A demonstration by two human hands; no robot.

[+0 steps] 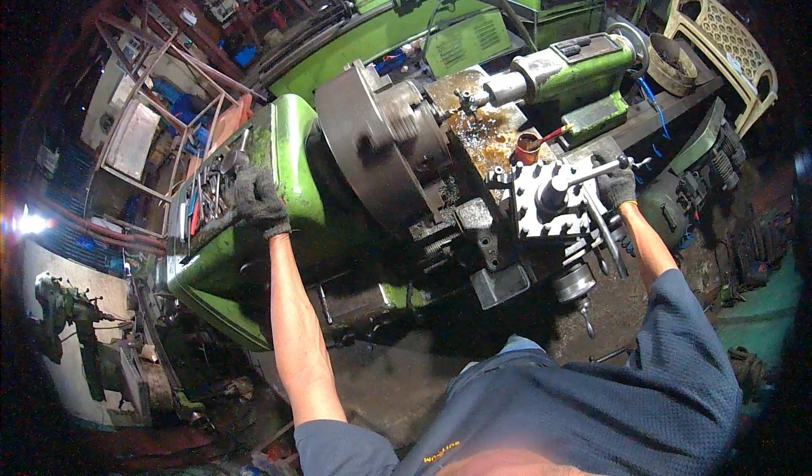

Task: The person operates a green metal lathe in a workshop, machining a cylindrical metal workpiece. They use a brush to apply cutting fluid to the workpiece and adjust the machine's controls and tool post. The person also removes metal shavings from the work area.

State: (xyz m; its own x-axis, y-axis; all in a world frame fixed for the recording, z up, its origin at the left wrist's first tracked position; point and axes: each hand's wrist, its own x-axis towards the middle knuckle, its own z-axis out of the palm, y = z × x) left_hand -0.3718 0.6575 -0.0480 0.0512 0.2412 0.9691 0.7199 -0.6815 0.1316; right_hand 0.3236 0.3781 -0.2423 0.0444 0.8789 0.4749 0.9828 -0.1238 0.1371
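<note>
Left hand: my gloved left hand (259,203) is over the hand tools (203,197) heaped on the green headstock (294,150); I cannot tell if its fingers grasp one.
Right hand: my gloved right hand (616,187) is at the clamping lever (597,172) of the tool post (530,190); whether it is closed around this lever, I cannot tell.
Heap risk: the tools lie loose and crowded, so a careless pull could push one off the headstock.
Chuck risk: the big chuck (351,133) stands between both hands; if it turns, a glove could be caught.
Red cup: the red cup (526,148) is just beside the tool post; a swinging lever could tip it.
Far side: the tailstock (575,78) limits reaching there; beyond are a basin (672,60) and a beige plastic chair (732,49).
</note>
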